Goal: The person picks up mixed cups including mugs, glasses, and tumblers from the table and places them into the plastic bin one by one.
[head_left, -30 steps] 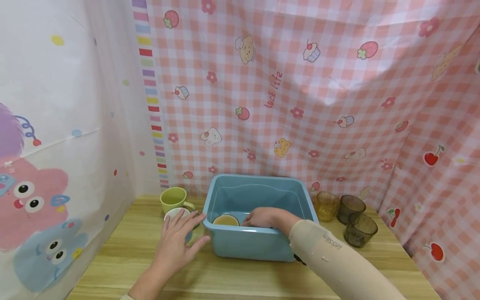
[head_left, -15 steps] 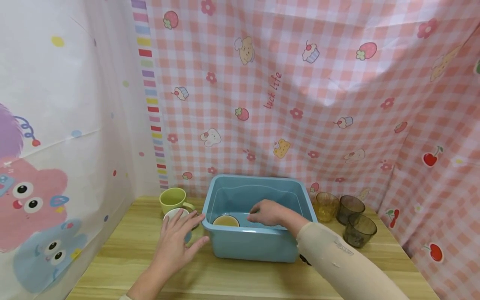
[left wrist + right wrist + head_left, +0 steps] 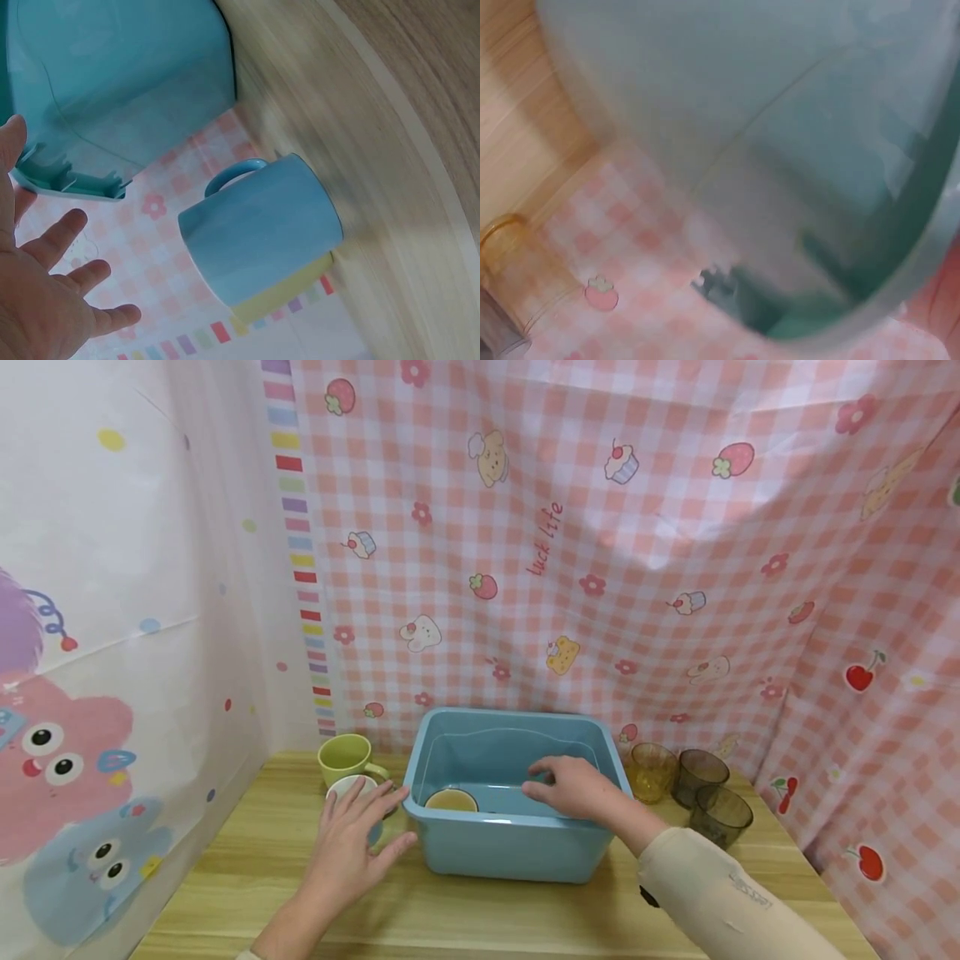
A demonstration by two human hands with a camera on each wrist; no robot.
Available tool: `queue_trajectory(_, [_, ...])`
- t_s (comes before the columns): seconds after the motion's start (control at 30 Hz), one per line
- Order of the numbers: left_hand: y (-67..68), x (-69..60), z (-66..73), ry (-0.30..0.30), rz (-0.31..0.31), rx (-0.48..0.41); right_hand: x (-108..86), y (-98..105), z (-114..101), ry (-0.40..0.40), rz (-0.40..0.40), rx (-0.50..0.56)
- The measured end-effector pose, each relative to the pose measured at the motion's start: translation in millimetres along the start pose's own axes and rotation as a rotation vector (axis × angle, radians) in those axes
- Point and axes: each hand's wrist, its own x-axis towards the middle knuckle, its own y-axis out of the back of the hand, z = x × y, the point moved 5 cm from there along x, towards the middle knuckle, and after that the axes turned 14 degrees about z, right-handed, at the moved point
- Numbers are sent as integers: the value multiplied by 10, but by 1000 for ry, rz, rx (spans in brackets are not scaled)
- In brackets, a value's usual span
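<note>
A blue plastic bin [image 3: 510, 852] stands in the middle of the table, with a cup that has a yellowish inside [image 3: 452, 801] at its left end. My right hand [image 3: 577, 787] hovers at the right part of the bin's opening, fingers loosely bent and holding nothing. To the left of the bin, my left hand [image 3: 352, 839] is spread, its fingertips close to the rim; whether they touch it I cannot tell. Partly behind that hand stands a blue mug [image 3: 259, 225] with a white inside. A yellow-green mug [image 3: 347, 758] is just behind it.
Right of the bin stand an amber glass [image 3: 651, 774] and two dark smoky glasses, one at the back [image 3: 700, 777] and one nearer [image 3: 720, 817]. The wooden table [image 3: 517, 918] backs onto a pink checked curtain [image 3: 480, 527]. A white printed curtain [image 3: 150, 568] hangs at the left.
My right hand has risen from deep in the bin, beside the yellowish cup, and moved right, with its fingers coming apart. My left hand has stayed in place.
</note>
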Motion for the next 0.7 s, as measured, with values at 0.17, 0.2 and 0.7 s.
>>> queue_trajectory(0.17, [-10,-7,-6,-9,-10,14,-165,157,105,20,43,14])
queue_trajectory(0.2, [-12,-8,-9,-9,-11,14,-195,186,118,30,53,16])
queue_trajectory(0.7, [8,-13,-12,-5,-9,3,-406,358,177,157,146,28])
